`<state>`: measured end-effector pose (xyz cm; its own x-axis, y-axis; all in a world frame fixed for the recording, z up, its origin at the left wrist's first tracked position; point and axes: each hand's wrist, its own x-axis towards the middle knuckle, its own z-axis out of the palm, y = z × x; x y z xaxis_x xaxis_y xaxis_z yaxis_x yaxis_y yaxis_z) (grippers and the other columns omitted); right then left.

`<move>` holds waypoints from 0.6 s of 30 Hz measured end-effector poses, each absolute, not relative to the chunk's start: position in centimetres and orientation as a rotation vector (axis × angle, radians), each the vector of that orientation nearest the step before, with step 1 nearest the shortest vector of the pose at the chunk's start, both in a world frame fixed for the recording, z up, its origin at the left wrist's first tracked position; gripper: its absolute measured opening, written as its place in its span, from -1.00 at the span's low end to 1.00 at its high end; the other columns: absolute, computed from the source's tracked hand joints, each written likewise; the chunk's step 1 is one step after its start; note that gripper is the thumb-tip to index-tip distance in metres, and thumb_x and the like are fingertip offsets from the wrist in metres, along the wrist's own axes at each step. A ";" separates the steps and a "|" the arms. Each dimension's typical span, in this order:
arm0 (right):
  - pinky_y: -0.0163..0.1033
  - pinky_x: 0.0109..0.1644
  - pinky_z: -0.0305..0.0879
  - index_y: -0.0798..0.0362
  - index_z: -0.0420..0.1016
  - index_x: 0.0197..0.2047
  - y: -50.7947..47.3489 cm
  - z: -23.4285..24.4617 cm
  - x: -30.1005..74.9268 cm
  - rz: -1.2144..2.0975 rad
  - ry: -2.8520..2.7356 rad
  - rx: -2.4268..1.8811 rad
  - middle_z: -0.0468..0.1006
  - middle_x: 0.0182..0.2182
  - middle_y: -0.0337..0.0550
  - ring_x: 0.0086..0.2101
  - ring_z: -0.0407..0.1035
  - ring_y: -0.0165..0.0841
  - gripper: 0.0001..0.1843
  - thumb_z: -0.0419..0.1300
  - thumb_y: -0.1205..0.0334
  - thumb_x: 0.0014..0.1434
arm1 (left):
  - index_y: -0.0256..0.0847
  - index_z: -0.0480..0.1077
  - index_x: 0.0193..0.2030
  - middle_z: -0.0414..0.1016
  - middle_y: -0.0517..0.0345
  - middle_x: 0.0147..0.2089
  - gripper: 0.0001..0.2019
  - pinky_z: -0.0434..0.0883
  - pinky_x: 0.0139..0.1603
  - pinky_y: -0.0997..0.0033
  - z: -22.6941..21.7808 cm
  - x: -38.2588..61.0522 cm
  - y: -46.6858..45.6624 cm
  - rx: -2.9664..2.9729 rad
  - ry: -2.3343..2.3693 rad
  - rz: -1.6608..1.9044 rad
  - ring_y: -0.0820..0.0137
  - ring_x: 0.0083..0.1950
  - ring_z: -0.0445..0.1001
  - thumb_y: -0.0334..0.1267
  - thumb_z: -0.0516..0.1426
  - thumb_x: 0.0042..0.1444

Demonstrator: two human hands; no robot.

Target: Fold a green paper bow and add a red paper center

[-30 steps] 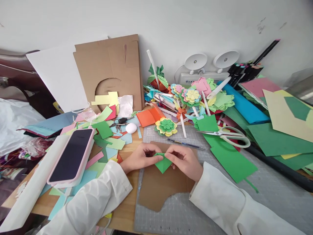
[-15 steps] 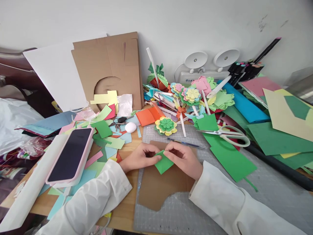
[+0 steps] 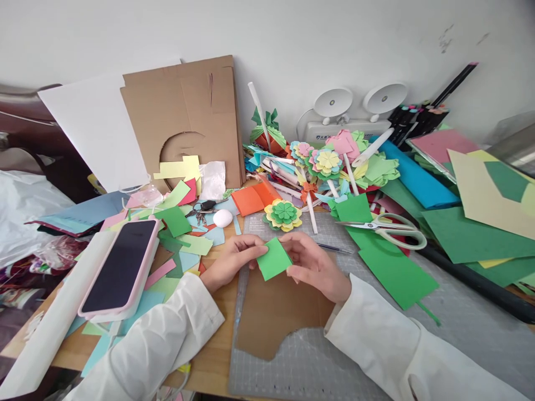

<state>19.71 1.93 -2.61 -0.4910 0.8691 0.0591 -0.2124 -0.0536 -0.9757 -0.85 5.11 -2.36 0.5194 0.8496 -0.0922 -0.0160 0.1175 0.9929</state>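
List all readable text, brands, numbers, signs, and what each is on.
No text reads with certainty.
White plastic twin-lamp light unit: blue logo and lettering on the front, too blurred to read.
Grey gridded cutting mat: faint small print near its far left corner, too small to read.
Small green folded-paper square in the hands: no text visible on the side facing the camera.

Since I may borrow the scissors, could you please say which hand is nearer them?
Right. The right hand is left of the scissors and closer to the camera; the left hand is farther left.
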 end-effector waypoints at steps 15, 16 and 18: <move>-0.39 -0.60 0.23 -0.04 0.38 -0.11 2.3 -3.9 19.2 1.481 -1.304 -0.918 0.45 -0.38 -0.23 -0.57 0.27 -0.49 -0.81 0.14 0.14 0.20 | -0.20 0.30 0.00 0.39 0.11 -0.23 -0.53 0.30 -0.39 0.46 -2.0 -0.8 4.5 1.449 0.692 0.667 0.37 -0.29 0.37 0.07 0.15 0.07; -0.39 -0.62 0.22 -0.04 0.37 -0.11 2.3 -4.0 19.2 1.472 -1.290 -0.937 0.43 -0.41 -0.26 -0.59 0.25 -0.51 -0.82 0.13 0.14 0.21 | -0.15 0.20 0.12 0.38 0.09 -0.17 -0.41 0.29 -0.39 0.48 -2.0 -0.8 4.5 1.480 0.643 0.650 0.37 -0.28 0.37 0.04 0.22 0.01; -0.41 -0.65 0.20 -0.04 0.39 -0.14 2.4 -4.0 19.2 1.462 -1.278 -0.960 0.39 -0.45 -0.29 -0.63 0.22 -0.53 -0.84 0.11 0.14 0.22 | -0.10 0.08 0.19 0.35 0.10 -0.14 -0.27 0.27 -0.40 0.51 -2.1 -0.7 4.4 1.533 0.629 0.635 0.42 -0.30 0.35 -0.08 0.31 -0.07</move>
